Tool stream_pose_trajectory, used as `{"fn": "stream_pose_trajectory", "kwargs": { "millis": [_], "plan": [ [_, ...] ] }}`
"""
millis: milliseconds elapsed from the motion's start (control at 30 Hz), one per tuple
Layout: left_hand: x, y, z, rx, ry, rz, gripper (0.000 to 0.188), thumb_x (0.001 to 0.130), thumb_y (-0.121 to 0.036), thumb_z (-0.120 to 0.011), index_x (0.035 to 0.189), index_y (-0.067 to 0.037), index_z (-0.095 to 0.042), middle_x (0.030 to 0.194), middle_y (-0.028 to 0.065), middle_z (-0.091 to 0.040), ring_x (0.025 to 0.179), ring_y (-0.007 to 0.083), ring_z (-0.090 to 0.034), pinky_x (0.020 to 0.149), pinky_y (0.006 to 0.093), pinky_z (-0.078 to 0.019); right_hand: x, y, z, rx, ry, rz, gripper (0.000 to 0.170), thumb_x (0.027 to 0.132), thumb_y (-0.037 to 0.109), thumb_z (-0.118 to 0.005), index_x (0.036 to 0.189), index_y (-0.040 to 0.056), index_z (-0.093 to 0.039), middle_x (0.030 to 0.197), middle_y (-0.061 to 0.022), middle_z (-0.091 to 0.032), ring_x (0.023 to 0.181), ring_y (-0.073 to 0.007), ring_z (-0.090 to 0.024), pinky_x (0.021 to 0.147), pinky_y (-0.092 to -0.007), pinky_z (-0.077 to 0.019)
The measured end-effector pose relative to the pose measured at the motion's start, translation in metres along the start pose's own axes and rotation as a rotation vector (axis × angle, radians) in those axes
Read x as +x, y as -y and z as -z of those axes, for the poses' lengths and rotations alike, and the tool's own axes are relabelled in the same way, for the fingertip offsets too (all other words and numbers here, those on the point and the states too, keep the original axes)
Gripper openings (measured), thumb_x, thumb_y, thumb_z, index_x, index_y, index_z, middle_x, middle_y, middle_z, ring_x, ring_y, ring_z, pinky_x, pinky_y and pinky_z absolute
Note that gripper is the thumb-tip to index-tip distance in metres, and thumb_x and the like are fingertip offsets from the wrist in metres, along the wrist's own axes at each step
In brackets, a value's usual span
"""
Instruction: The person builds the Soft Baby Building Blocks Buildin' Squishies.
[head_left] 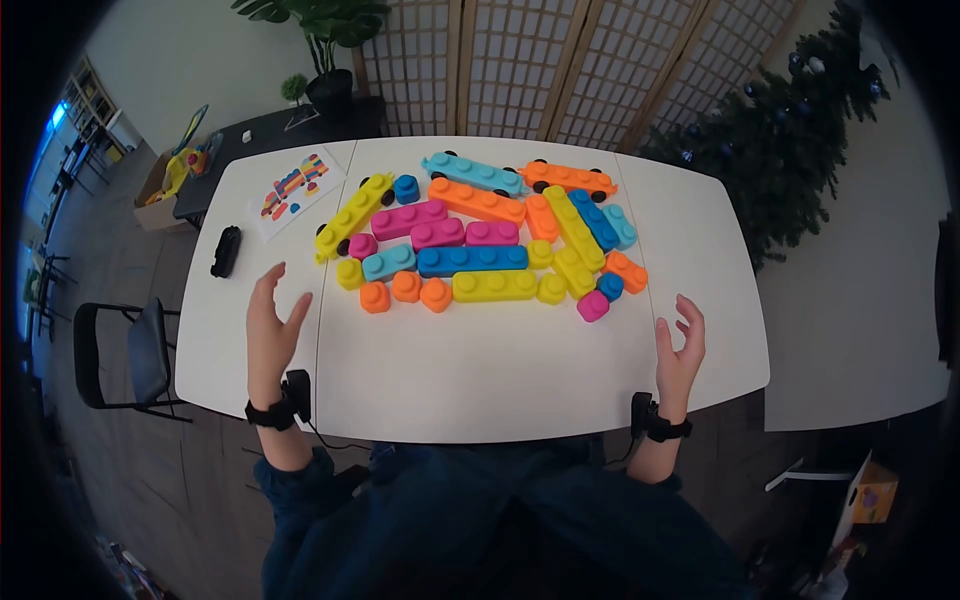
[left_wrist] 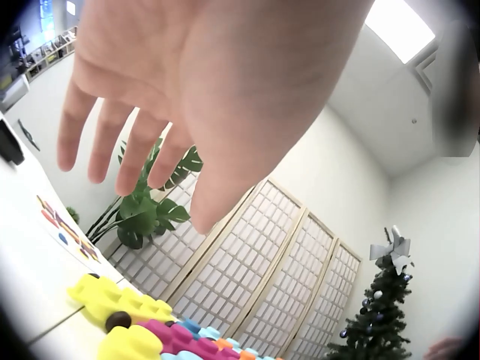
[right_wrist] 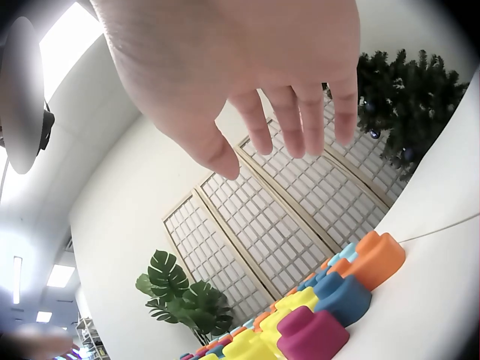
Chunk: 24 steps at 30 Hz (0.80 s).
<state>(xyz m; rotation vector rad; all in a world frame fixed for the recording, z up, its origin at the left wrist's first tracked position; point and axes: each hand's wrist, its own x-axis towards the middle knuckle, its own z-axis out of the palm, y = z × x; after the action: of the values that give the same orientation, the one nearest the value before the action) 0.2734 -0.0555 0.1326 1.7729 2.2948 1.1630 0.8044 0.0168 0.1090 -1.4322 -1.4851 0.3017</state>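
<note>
My left hand hovers over the left part of the table, fingers spread and holding nothing. Nearest to it are a small yellow block, an orange block and a yellow wheeled base. On the other side my right hand is held up with relaxed fingers and nothing in it. Close by lie a pink block, a small blue block and an orange block. Between the hands, a long yellow block lies in front of a long blue block.
Blue and orange wheeled bases stand at the back of the white table. A printed picture sheet and a black case lie at the left. Behind are a folding screen and a Christmas tree.
</note>
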Motion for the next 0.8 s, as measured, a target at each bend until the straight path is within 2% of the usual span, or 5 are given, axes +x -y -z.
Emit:
{"fn": "stream_pose_trajectory", "kwargs": {
  "millis": [133,200,500,700,800],
  "plan": [
    [0.051,0.038,-0.029,0.016,-0.02,-0.028,0.05,0.088,-0.02,-0.077,0.129,0.002,-0.059,0.123,0.0215,-0.066,0.117,0.0385,-0.062,0.1,0.0422,-0.0495,0.002,0.003,-0.001,-0.019,0.061,0.019,0.039,0.091,0.008,-0.069,0.129,0.0048,-0.06,0.135,-0.0115,-0.062,0.126,-0.0269,-0.058,0.101,-0.041,-0.0465],
    [0.075,0.055,-0.057,0.147,0.085,-0.125,0.05,0.087,-0.022,-0.078,0.126,0.003,-0.061,0.122,0.0236,-0.065,0.114,0.0401,-0.062,0.098,0.0437,-0.0506,0.004,0.004,0.0,-0.046,0.092,0.044,0.039,0.093,0.008,-0.068,0.13,0.0051,-0.059,0.136,-0.0108,-0.062,0.127,-0.024,-0.058,0.101,-0.0392,-0.0466],
    [0.137,0.054,-0.124,0.257,0.356,-0.107,0.051,0.084,-0.027,-0.079,0.123,0.001,-0.063,0.117,0.0216,-0.068,0.107,0.038,-0.066,0.093,0.0431,-0.0535,-0.006,0.018,-0.005,0.019,0.142,0.005,0.04,0.092,0.007,-0.068,0.131,0.0042,-0.058,0.132,-0.0097,-0.064,0.116,-0.0231,-0.064,0.097,-0.0369,-0.0496],
    [0.153,0.058,-0.109,0.396,0.544,0.069,0.06,0.074,-0.034,-0.084,0.124,-0.006,-0.065,0.117,0.0183,-0.071,0.11,0.0325,-0.067,0.092,0.0413,-0.0546,-0.011,0.003,0.001,0.071,0.15,-0.046,0.043,0.091,0.007,-0.07,0.132,0.0041,-0.058,0.127,-0.0109,-0.065,0.109,-0.0228,-0.067,0.093,-0.0365,-0.0509],
    [0.146,0.057,-0.094,0.426,0.429,0.088,0.061,0.072,-0.034,-0.084,0.123,-0.008,-0.066,0.115,0.0172,-0.072,0.109,0.0318,-0.068,0.089,0.0416,-0.0555,-0.011,-0.002,0.002,0.093,0.142,-0.062,0.042,0.091,0.006,-0.07,0.132,0.0044,-0.058,0.125,-0.0104,-0.065,0.106,-0.0216,-0.068,0.091,-0.036,-0.0516]
  ]
}}
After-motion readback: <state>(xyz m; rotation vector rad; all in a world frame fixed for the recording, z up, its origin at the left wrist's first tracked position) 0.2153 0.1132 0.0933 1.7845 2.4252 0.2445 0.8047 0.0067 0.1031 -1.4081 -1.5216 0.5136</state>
